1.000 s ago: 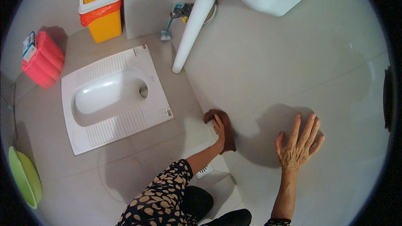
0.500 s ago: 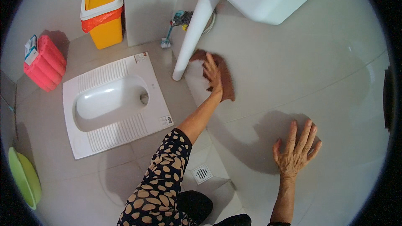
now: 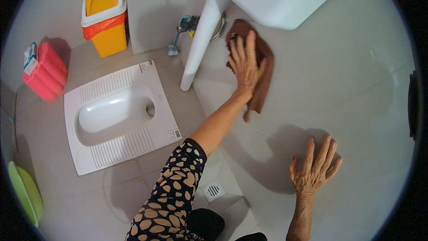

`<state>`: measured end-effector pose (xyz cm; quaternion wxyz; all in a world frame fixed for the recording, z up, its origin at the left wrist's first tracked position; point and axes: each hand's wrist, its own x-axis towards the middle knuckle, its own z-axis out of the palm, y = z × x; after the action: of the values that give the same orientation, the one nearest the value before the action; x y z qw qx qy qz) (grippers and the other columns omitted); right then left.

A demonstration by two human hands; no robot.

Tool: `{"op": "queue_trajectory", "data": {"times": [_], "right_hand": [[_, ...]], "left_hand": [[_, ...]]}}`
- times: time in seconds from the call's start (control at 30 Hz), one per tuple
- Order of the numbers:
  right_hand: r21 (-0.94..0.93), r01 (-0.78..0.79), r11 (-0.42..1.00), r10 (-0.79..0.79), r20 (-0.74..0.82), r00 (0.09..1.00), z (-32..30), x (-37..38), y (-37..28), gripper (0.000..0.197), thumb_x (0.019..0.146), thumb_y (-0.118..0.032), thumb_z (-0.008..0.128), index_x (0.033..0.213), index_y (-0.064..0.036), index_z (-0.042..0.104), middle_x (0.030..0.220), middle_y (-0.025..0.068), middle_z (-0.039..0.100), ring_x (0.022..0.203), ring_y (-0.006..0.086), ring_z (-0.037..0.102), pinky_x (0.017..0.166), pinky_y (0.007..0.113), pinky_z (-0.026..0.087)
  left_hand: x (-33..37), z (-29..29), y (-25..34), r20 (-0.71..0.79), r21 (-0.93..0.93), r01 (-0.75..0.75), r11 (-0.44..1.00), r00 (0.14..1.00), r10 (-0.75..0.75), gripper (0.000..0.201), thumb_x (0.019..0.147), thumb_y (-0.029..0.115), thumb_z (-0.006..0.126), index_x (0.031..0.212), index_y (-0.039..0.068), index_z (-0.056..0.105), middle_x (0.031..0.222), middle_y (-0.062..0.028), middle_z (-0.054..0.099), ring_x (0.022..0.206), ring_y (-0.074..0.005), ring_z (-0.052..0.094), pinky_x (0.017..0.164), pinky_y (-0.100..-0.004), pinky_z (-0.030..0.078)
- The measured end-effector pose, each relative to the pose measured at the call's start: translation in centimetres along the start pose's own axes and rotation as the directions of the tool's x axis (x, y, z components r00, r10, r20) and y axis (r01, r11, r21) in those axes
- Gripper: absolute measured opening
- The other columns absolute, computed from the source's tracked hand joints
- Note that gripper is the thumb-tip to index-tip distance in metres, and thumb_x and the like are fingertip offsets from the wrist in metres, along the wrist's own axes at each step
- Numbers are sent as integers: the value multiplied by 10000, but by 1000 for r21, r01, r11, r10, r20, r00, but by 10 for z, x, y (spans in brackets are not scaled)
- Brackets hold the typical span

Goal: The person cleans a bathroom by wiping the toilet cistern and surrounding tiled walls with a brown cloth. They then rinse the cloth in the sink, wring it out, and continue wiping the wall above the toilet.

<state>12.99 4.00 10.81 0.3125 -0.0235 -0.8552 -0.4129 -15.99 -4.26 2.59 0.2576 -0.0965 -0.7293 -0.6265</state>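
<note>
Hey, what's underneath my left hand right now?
A brown cloth, against the pale tiled wall. Its edges show around your left hand; the part directly beneath is covered, and so is the wall behind the cloth.

Left hand [image 3: 247, 68] — spread — atop cloth [image 3: 265, 80] (brown).

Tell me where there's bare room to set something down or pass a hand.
Bare floor lies between the green tub, the squat toilet and the patterned sleeve. For a hand, the wall right of the brown cloth and above the right hand is free. It's crowded around the white pipe: brush to its left, washbasin above.
</note>
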Motion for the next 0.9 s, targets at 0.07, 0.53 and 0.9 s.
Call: {"op": "queue_trajectory", "data": {"times": [0.07, 0.53, 0.9], "right_hand": [[13, -17, 1000, 17, 16, 1000, -1, -1, 0, 529, 780, -289, 488, 1300, -191, 499, 1443, 129, 353, 1353, 273, 307, 1117, 522, 91], [27, -8, 1000, 8, -27, 1000, -2, 3, -1, 586, 752, -301, 527, 1330, -232, 458, 1456, 102, 339, 1351, 253, 311, 1120, 519, 93], [238, 30, 971, -9, -87, 996, -7, 3, 7, 503, 742, -274, 502, 1242, -226, 534, 1412, 69, 415, 1326, 227, 358, 1115, 498, 137]], "left_hand": [[-2, 8, -28, -57, 53, 59, 997, 997, -56, 886, 813, 152, 656, 1474, 257, 75, 1469, -211, 168, 1342, -455, 141, 1008, -649, 181], [-184, 47, -146, -27, -291, 402, 868, 904, -427, 620, 985, 277, 371, 1480, 201, 6, 1510, -140, 135, 1361, -364, 171, 1095, -468, 179], [-49, 1, 47, 82, -190, 204, 960, 978, -191, 660, 976, 294, 370, 1475, 199, -52, 1509, -232, 2, 1382, -432, -11, 1052, -627, 44]]}}
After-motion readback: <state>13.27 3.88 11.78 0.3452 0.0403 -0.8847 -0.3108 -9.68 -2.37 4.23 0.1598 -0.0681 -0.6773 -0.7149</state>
